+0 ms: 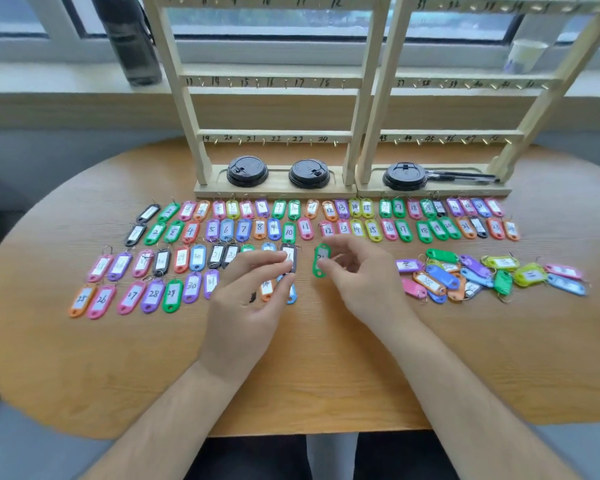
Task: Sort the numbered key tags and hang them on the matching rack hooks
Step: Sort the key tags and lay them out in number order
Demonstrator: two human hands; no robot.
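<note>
Your left hand (pixel 253 299) pinches a black oblong plastic key tag (pixel 290 258) between thumb and curled fingertips, holding it upright just above the round wooden table (pixel 326 375); your right hand (pixel 357 282) pinches a green oblong plastic key tag (pixel 321 259) between thumb and forefinger, its other fingers loosely bent; the two tags hang side by side, apart, and their numbers are too blurred to read. Rows of coloured numbered plastic key tags (pixel 243 229) lie flat across the table beyond and to the left of your hands; an unsorted heap of coloured tags (pixel 482 275) sits to your right. Behind the rows stand two pale wooden ladder-like racks, the left rack (pixel 281 76) and the right rack (pixel 465 77), with numbers inked by their small hooks; none of the hooks in view carries a tag. Three black plastic cup lids (pixel 247 171) rest in the rack bases, and black pens (pixel 465 176) lie beside the right one.
</note>
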